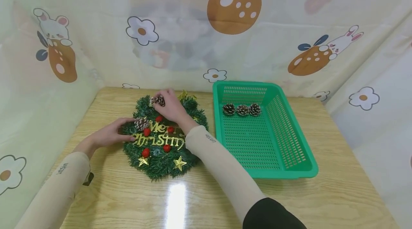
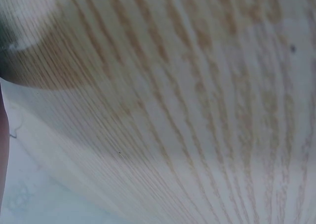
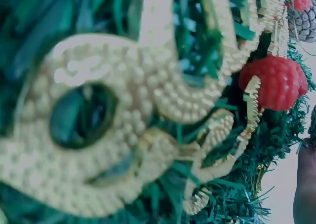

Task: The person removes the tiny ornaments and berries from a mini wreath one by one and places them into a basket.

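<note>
A green Christmas wreath (image 1: 161, 170) lies on the table, with gold "Merry Christmas" lettering (image 3: 74, 184), red berries (image 3: 274, 83) and gold stars. My right hand (image 1: 170, 106) pinches a brown pinecone (image 1: 160, 101) at the wreath's upper edge; in the right wrist view only one finger (image 3: 305, 184) shows at the right border. My left hand (image 1: 112, 133) rests at the wreath's left side, thumb and fingers spread, fingertips right by a white-tipped pinecone (image 1: 141, 124). The left wrist view catches mostly tabletop (image 2: 163, 110).
A green plastic basket (image 1: 297, 132) stands to the right of the wreath, with several pinecones (image 1: 243, 110) in a row toward its back. Behind the wooden table (image 1: 128, 200) hangs a curtain (image 1: 180, 43) printed with rabbits and flowers.
</note>
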The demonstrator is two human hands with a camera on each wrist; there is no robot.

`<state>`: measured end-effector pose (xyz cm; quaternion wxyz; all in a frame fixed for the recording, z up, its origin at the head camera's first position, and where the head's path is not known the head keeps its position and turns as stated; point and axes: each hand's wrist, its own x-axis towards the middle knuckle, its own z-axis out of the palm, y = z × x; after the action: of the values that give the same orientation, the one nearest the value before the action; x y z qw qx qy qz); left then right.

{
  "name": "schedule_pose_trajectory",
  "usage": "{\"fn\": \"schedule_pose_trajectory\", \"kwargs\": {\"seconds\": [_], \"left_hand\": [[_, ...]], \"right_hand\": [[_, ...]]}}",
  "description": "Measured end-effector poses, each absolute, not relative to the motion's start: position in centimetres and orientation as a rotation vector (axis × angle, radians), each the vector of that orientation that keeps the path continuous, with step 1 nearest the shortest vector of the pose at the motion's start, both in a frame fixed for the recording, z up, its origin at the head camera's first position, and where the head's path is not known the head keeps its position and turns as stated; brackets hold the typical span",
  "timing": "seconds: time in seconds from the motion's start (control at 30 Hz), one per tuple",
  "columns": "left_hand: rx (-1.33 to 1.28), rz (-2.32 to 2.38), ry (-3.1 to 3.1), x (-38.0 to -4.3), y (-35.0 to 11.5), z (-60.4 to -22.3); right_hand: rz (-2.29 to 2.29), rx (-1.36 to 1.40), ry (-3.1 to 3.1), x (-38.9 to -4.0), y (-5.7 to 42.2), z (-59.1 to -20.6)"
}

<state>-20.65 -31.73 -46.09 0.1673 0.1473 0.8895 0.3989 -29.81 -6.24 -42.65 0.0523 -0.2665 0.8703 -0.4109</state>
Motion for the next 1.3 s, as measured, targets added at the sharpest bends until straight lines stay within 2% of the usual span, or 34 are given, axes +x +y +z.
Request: {"fn": "schedule_pose_trajectory", "kwargs": {"seconds": [0.6,1.3], "left_hand": [[0.404,1.121,2.547,-20.6,-31.8,-46.1],[0.437,1.127,2.555,-20.7,-31.6,-46.5]], "right_hand": [[-1.455,-0.851,2.565,-29.5,-4.6,-37.7],[-1.577,-0.784,2.490,-28.2,0.6,-34.8]]}}
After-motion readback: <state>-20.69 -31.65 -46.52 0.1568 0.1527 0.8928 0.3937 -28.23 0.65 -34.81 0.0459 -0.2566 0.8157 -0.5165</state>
